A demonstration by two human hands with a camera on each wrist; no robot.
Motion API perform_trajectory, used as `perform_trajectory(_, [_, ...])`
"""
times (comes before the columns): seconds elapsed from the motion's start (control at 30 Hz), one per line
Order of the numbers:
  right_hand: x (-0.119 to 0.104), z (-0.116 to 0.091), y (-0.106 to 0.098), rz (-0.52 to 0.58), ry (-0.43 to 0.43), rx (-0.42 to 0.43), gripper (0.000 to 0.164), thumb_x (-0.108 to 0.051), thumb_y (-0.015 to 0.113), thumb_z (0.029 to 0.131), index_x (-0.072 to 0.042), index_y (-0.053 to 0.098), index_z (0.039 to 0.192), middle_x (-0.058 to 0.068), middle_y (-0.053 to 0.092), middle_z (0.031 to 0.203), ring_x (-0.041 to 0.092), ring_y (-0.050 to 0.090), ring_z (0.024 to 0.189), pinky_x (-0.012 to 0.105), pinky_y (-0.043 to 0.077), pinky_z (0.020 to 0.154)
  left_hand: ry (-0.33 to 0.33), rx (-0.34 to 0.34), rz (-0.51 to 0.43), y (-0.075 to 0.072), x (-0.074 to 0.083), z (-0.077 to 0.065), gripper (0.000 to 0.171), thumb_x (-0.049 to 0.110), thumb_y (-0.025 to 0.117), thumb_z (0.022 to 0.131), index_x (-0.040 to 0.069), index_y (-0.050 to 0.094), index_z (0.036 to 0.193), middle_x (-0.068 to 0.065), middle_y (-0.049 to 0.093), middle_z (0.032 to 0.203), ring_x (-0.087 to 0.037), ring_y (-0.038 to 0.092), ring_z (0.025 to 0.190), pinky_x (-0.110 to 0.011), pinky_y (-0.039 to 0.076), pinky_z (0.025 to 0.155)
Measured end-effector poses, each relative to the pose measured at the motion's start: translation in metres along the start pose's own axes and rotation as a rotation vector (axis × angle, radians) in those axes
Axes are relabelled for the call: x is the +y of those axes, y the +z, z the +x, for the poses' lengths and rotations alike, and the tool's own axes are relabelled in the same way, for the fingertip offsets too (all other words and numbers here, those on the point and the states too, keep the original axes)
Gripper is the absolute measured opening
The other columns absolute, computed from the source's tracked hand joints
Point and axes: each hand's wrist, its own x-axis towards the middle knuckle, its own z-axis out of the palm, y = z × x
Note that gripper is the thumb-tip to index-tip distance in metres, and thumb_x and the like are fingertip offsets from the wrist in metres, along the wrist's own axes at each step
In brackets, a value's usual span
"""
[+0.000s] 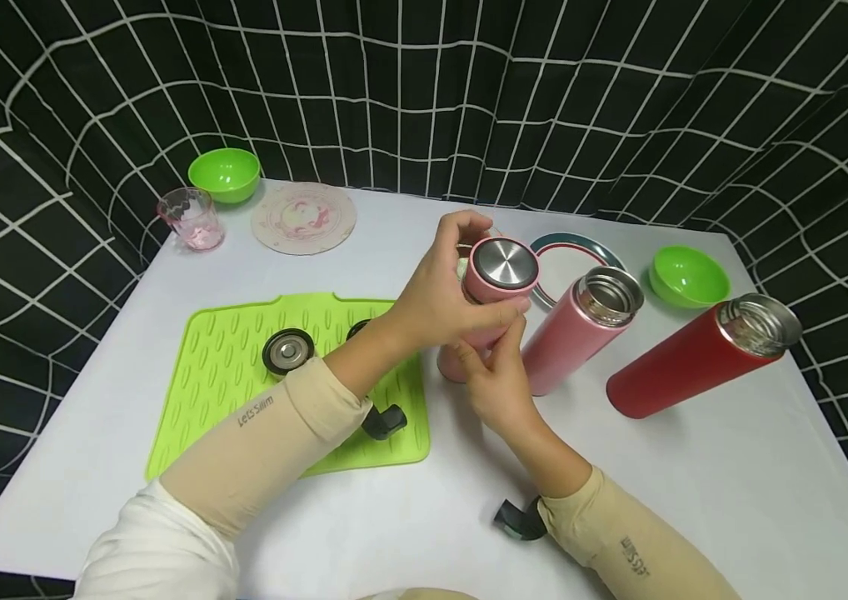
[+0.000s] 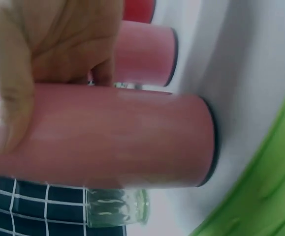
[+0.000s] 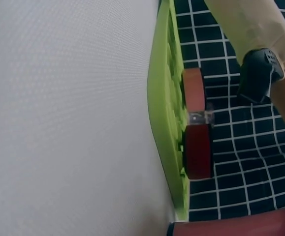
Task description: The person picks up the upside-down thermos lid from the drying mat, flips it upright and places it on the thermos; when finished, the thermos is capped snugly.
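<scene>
In the head view, my left hand [image 1: 446, 292] grips the steel-topped pink lid [image 1: 505, 263] of an upright pink thermos bottle [image 2: 127, 137]. Lower down, my right hand [image 1: 499, 383] holds the bottle's body, its thumb laid across the side in the left wrist view. The bottle's base is on the table. Just right stands a lidless pink thermos [image 1: 570, 337], and beyond it a lidless red thermos [image 1: 694, 358]. On the green mat [image 1: 221, 367] lie two removed lids, one pink [image 3: 194, 90] and one red [image 3: 198, 151]; my left arm partly covers one in the head view.
Behind the bottles are a round plate [image 1: 611, 252] and a green bowl [image 1: 689, 277]. At the back left stand another green bowl [image 1: 225, 175], a pink glass [image 1: 195, 221] and a round patterned mat [image 1: 304, 218]. A clear glass [image 2: 115, 207] is behind the held bottle.
</scene>
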Motion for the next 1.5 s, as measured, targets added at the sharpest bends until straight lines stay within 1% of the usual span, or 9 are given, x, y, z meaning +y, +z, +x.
perform_trajectory(0.17, [-0.001, 0.000, -0.001, 0.001, -0.007, 0.000, 0.060, -0.002, 0.060, 0.095, -0.007, 0.018, 0.137, 0.012, 0.049, 0.131, 0.020, 0.047, 0.125, 0.036, 0.035, 0.106, 0.013, -0.001, -0.006, -0.001, 0.001, 0.000, 0.092, 0.022, 0.079, 0.071, 0.001, 0.022, 0.139, -0.014, 0.048, 0.129, -0.018, 0.048, 0.118, -0.034, 0.039, 0.103])
perform_trajectory(0.27, [-0.011, -0.002, 0.000, 0.006, 0.005, 0.003, 0.060, 0.001, 0.060, 0.095, -0.004, 0.018, 0.137, 0.017, 0.048, 0.131, 0.024, 0.047, 0.125, 0.037, 0.037, 0.105, -0.001, 0.015, 0.048, -0.002, 0.002, 0.000, 0.085, 0.022, 0.083, 0.069, 0.001, 0.034, 0.135, -0.009, 0.050, 0.127, -0.015, 0.049, 0.115, -0.032, 0.042, 0.099])
perform_trajectory(0.43, [-0.024, -0.004, 0.001, -0.014, 0.006, 0.017, 0.062, 0.002, 0.062, 0.093, 0.001, 0.017, 0.137, 0.020, 0.047, 0.133, 0.026, 0.044, 0.128, 0.040, 0.033, 0.108, -0.033, -0.010, 0.009, -0.007, 0.005, -0.001, 0.078, 0.019, 0.080, 0.072, 0.000, 0.040, 0.136, -0.009, 0.056, 0.124, -0.014, 0.052, 0.115, -0.032, 0.040, 0.102])
perform_trajectory(0.57, [-0.006, -0.002, -0.001, -0.030, -0.002, 0.017, 0.062, -0.003, 0.063, 0.094, -0.004, 0.018, 0.137, 0.015, 0.049, 0.134, 0.021, 0.045, 0.128, 0.036, 0.033, 0.109, -0.075, -0.015, 0.063, -0.004, 0.005, 0.000, 0.077, 0.023, 0.086, 0.070, 0.004, 0.042, 0.129, -0.005, 0.052, 0.123, -0.013, 0.052, 0.110, -0.030, 0.045, 0.095])
perform_trajectory(0.73, [0.001, -0.002, -0.003, -0.048, -0.026, 0.021, 0.062, -0.003, 0.063, 0.094, -0.005, 0.019, 0.137, 0.014, 0.051, 0.132, 0.020, 0.046, 0.127, 0.037, 0.034, 0.108, -0.051, -0.046, 0.082, -0.002, 0.003, 0.001, 0.075, 0.019, 0.084, 0.070, 0.003, 0.043, 0.131, -0.006, 0.053, 0.124, -0.014, 0.054, 0.108, -0.030, 0.045, 0.095])
perform_trajectory(0.93, [0.002, -0.002, -0.002, -0.046, -0.022, 0.028, 0.064, -0.005, 0.065, 0.093, -0.007, 0.019, 0.138, 0.011, 0.051, 0.132, 0.018, 0.046, 0.127, 0.035, 0.031, 0.109, -0.045, 0.030, 0.052, -0.003, 0.003, 0.001, 0.071, 0.019, 0.083, 0.070, 0.002, 0.043, 0.127, -0.008, 0.057, 0.118, -0.015, 0.055, 0.107, -0.030, 0.046, 0.093])
perform_trajectory(1.07, [0.002, -0.001, -0.001, -0.055, -0.018, 0.023, 0.063, -0.005, 0.064, 0.093, -0.007, 0.019, 0.138, 0.011, 0.050, 0.133, 0.018, 0.045, 0.128, 0.034, 0.030, 0.110, -0.025, 0.024, 0.048, -0.004, 0.002, 0.000, 0.078, 0.018, 0.083, 0.069, 0.000, 0.036, 0.129, -0.012, 0.055, 0.121, -0.017, 0.052, 0.110, -0.031, 0.045, 0.094])
perform_trajectory(1.2, [0.003, 0.000, 0.001, -0.048, -0.011, 0.032, 0.065, -0.001, 0.064, 0.093, -0.004, 0.017, 0.139, 0.015, 0.047, 0.135, 0.022, 0.044, 0.129, 0.037, 0.028, 0.111, -0.068, 0.034, 0.104, -0.005, 0.003, -0.001, 0.072, 0.025, 0.088, 0.068, 0.004, 0.049, 0.125, -0.002, 0.057, 0.118, -0.012, 0.054, 0.103, -0.030, 0.048, 0.089])
perform_trajectory(1.5, [0.001, 0.000, 0.002, -0.098, -0.001, 0.124, 0.064, -0.007, 0.070, 0.089, -0.006, 0.029, 0.138, 0.010, 0.049, 0.133, 0.018, 0.050, 0.119, 0.036, 0.042, 0.099, -0.037, 0.013, 0.136, -0.005, 0.003, -0.001, 0.063, 0.023, 0.082, 0.072, 0.005, 0.056, 0.127, 0.000, 0.060, 0.119, -0.010, 0.056, 0.104, -0.029, 0.048, 0.087])
